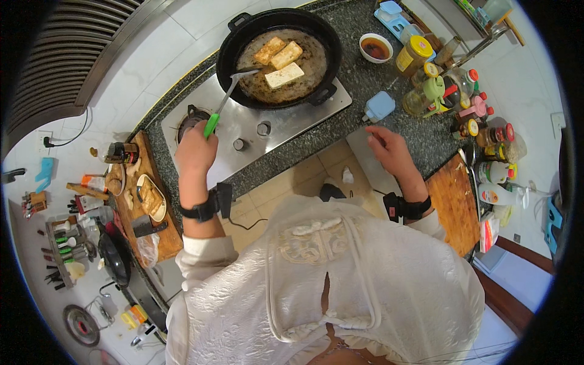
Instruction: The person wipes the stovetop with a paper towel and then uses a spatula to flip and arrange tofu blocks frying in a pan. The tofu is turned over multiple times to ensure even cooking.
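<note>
My left hand (197,148) grips the green handle of a spatula (224,101) above the left side of the gas hob (242,130). The spatula's dark blade lies inside a black two-handled wok (335,54), beside the tofu. Two browned tofu slabs (286,54) lie close together in oil, and a paler tofu slab (284,75) sits nearer me. My right hand (390,148) hangs over the counter's front edge, holding nothing, its fingers loosely bent and partly apart. Just beyond it is a light-blue lidded container (380,106).
A white bowl of brown sauce (375,48) stands right of the wok. Jars and bottles (424,98) crowd the right counter above a wooden board (451,205). On the left board (171,228) are a plate of fried tofu (153,199) and a cleaver (148,226).
</note>
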A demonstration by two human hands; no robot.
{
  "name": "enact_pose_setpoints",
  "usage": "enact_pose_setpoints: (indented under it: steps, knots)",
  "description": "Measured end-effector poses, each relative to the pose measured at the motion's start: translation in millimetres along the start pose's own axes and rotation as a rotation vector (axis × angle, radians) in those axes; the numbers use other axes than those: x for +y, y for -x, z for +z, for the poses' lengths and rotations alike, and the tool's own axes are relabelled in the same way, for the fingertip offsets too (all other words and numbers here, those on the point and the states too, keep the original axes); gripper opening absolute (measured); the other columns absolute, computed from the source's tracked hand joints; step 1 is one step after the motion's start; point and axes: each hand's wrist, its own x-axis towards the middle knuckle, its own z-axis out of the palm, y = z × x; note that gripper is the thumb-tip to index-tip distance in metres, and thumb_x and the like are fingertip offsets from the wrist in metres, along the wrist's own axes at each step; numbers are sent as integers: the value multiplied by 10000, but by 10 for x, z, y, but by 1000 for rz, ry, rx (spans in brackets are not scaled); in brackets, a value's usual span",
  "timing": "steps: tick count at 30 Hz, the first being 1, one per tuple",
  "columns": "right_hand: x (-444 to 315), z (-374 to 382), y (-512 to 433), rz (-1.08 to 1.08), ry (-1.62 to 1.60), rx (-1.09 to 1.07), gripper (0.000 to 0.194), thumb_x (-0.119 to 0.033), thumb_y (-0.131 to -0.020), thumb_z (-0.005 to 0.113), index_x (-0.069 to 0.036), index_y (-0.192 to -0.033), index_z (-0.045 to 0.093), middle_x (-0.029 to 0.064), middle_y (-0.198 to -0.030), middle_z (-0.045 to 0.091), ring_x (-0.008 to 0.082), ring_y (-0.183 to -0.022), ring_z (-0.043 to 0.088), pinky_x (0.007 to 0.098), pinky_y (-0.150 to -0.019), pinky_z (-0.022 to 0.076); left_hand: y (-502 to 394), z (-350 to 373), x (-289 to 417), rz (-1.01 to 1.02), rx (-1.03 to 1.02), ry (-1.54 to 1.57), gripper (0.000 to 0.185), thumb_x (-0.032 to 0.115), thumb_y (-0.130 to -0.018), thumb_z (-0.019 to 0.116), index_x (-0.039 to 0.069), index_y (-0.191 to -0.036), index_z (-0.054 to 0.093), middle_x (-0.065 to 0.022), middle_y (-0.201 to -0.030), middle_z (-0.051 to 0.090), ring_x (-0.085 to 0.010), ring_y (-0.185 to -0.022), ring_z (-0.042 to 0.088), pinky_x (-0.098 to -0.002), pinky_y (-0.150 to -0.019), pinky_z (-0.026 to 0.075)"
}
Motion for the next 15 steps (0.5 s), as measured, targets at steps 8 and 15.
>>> enact_pose_setpoints:
  steps: [8,15]
  knots:
    - [-61,63,-87,-19,-16,-45,278,-163,-830,545,-7,-1060,565,102,-735,587,167,-591,528,299,-561,434,435,-209,274,309,-172,62,372,168,-795,537,92,-1158,512,-214,-872,573,-370,-801,570,-441,-698,459]
    - [-77,47,-98,-39,2,-67,273,-161,-830,546,-16,-1060,567,98,-721,577,169,-589,524,300,-562,436,368,-191,528,383,-271,-30,301,154,-815,500,72,-1104,519,-199,-816,585,-364,-770,575,-435,-675,467]
